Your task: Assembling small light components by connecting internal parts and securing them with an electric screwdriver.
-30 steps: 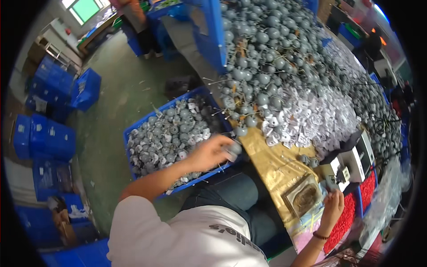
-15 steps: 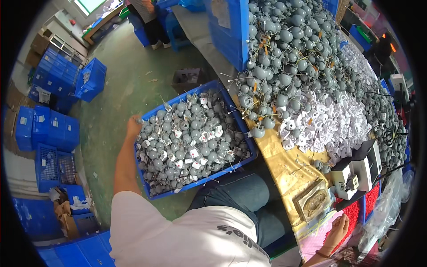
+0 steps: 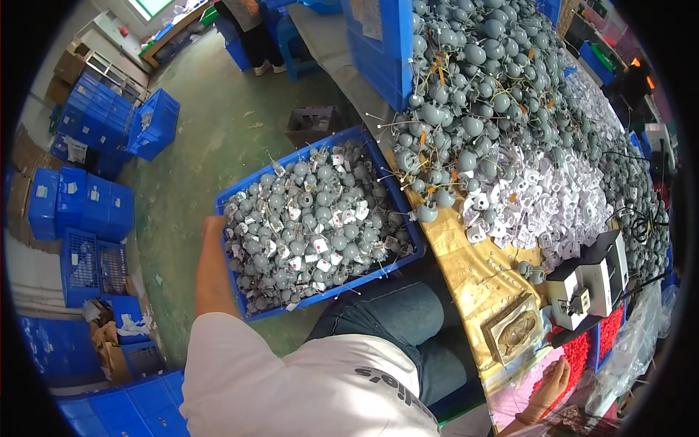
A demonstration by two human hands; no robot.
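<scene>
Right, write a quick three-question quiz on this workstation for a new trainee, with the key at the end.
1. What mainly fills the blue bin beside the left hand?
a) green cloths
b) gray ball-shaped parts
c) clear bottles

2. True or false: the square block with the hollow lies on the gold-coloured table covering.

3. Fill in the colour: the pile next to the right hand is ____.

Key: 1. b; 2. True; 3. Red.

The left hand (image 3: 213, 224) has moved to the blue bin's left rim (image 3: 238, 297) (the right hand (image 3: 555, 379) drew back).
</scene>
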